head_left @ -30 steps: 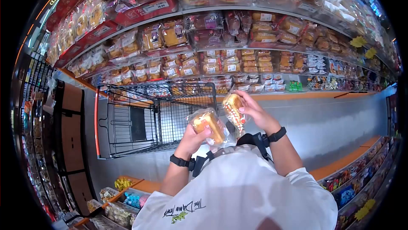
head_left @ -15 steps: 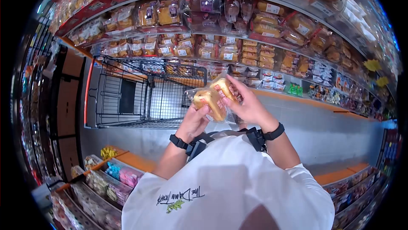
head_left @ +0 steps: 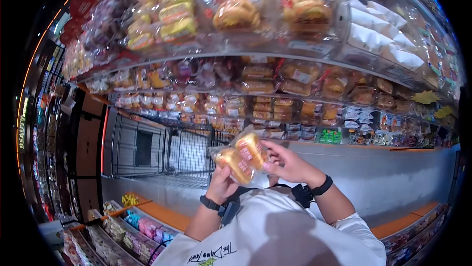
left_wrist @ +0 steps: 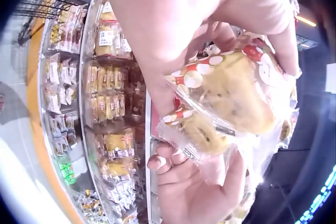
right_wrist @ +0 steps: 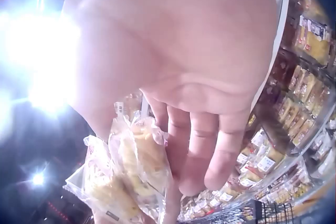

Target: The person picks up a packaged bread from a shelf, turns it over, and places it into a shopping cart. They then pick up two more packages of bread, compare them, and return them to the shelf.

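My left hand (head_left: 223, 185) grips a bread loaf in a clear plastic wrapper (head_left: 233, 165), thumb on its near side. In the left wrist view the fingers of that hand spread round the loaf, whose wrapper (left_wrist: 236, 92) has red and white spots. My right hand (head_left: 290, 164) pinches a second wrapped bread loaf (head_left: 252, 149) by its right side, between thumb and fingers. The two loaves are side by side, overlapping in the head view, with red print facing up. In the right wrist view, the palm (right_wrist: 184, 50) fills the upper part, above both packages.
A black wire shopping cart (head_left: 172, 153) stands to the left of my hands. Ahead rise shelves (head_left: 211, 55) packed with wrapped breads. Behind on the left are bins of bagged sweets (head_left: 147, 226). Grey floor (head_left: 373, 177) runs along the aisle to the right.
My right hand has brought its loaf leftward, beside the one in my left hand; they were apart before. The head view has tilted up, showing more of the upper shelf.
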{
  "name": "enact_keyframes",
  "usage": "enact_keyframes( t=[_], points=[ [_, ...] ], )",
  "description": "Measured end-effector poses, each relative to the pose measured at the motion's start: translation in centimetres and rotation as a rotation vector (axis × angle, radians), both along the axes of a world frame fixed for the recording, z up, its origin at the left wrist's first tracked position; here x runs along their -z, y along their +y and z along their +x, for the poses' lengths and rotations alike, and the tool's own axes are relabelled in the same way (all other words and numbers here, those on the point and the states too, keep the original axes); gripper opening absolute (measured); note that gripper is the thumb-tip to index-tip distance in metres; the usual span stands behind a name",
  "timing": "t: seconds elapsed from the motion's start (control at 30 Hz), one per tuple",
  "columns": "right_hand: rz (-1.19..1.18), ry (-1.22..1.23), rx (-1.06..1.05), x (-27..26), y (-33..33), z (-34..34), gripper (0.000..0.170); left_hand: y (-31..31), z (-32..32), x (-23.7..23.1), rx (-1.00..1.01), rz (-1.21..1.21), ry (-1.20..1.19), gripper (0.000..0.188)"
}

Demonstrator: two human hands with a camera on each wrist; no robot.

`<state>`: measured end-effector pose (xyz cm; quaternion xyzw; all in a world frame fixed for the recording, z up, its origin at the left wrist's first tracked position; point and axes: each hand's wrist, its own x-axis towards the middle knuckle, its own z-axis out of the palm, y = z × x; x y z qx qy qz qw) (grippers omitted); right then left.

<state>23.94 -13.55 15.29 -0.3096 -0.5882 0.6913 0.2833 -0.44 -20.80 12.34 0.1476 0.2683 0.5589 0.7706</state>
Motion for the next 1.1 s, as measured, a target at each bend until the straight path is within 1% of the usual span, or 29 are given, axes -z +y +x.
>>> enact_keyframes(
  t=[0.1,0.17,0.2,0.27,0.3,0.37,0.43,0.47,0.53,0.57,0.6,0.7,0.73,0.77,0.83,0.87,0.9,0.93,0.97,1.0,1.03,1.1],
  points=[
    [-0.03,0.038,-0.04,-1.2,0.8,0.0,0.067,0.9,1.5,-1.5,-0.033,-0.008,0.059,0.071],
    [0.127,0.064,0.008,1.5,0.6,-1.4,0.069,1.0,1.3,-1.2,-0.077,0.004,0.107,0.072],
    [0.202,0.072,0.028,2.4,0.6,-1.9,0.069,0.7,0.6,-0.1,-0.077,0.017,0.168,0.075],
    [-0.013,0.051,-0.118,1.5,0.8,-1.9,0.071,0.7,-0.4,0.7,-0.075,0.056,0.258,0.079],
    [-0.123,0.042,-0.185,1.1,0.9,-1.9,0.072,0.8,-0.3,-0.2,-0.04,0.064,0.253,0.08],
    [-0.032,0.023,-0.204,2.1,0.9,-2.3,0.075,0.7,-0.1,-1.1,-0.078,0.062,0.222,0.08],
    [0.083,-0.029,-0.23,1.8,1.1,-2.6,0.076,0.8,-0.5,-0.8,-0.092,0.093,0.22,0.081],
    [0.132,-0.019,-0.197,1.3,0.9,-2.9,0.077,0.7,-0.5,-0.8,-0.108,0.093,0.229,0.081],
    [0.125,-0.016,-0.218,0.8,1.0,-3.5,0.079,0.4,-0.9,-0.8,-0.142,0.114,0.263,0.082],
    [0.122,-0.024,-0.233,0.6,1.0,-3.6,0.079,0.3,-1.3,-0.8,-0.117,0.109,0.232,0.082],
    [0.002,0.052,-0.242,0.3,0.8,-4.0,0.082,0.2,-1.8,-0.8,-0.092,0.105,0.197,0.082],
    [0.058,-0.021,-0.258,-2.7,0.8,-4.4,0.083,0.1,-3.2,-0.6,-0.081,0.072,0.151,0.081],
    [0.13,-0.044,-0.238,-2.4,0.8,-4.8,0.085,0.2,-3.7,-0.6,-0.083,0.075,0.135,0.079],
    [0.055,-0.081,-0.251,-2.6,0.9,-5.3,0.085,0.3,-4.2,-0.4,-0.084,0.072,0.121,0.077],
    [0.081,-0.144,-0.203,-2.5,0.5,-6.0,0.084,0.6,-5.8,0.2,-0.015,0.083,0.071,0.073],
    [0.091,-0.156,-0.17,-2.7,0.3,-6.4,0.083,0.9,-5.9,-0.8,0.02,0.13,0.059,0.071],
    [0.09,-0.129,-0.116,-3.6,-0.3,-6.7,0.082,0.7,-6.8,-0.2,0.018,0.071,0.034,0.07],
    [0.253,-0.153,-0.045,-2.8,-0.5,-7.1,0.08,0.6,-7.5,-0.3,0.017,0.036,0.015,0.068],
    [0.197,-0.073,0.051,-3.0,-1.4,-7.4,0.069,0.5,-8.2,-0.5,0.017,0.004,-0.004,0.067],
    [0.147,-0.016,0.101,-2.5,-2.1,-7.8,0.063,0.4,-9.0,-1.1,0.042,0.002,-0.007,0.065],
    [0.097,0.039,0.156,-2.0,-2.9,-8.0,0.057,0.3,-9.7,-1.5,0.071,0.0,-0.013,0.064],
    [0.049,0.054,0.273,-2.2,-4.0,-8.7,0.05,0.1,-11.2,-1.3,0.119,0.007,-0.055,0.064]
  ],
)
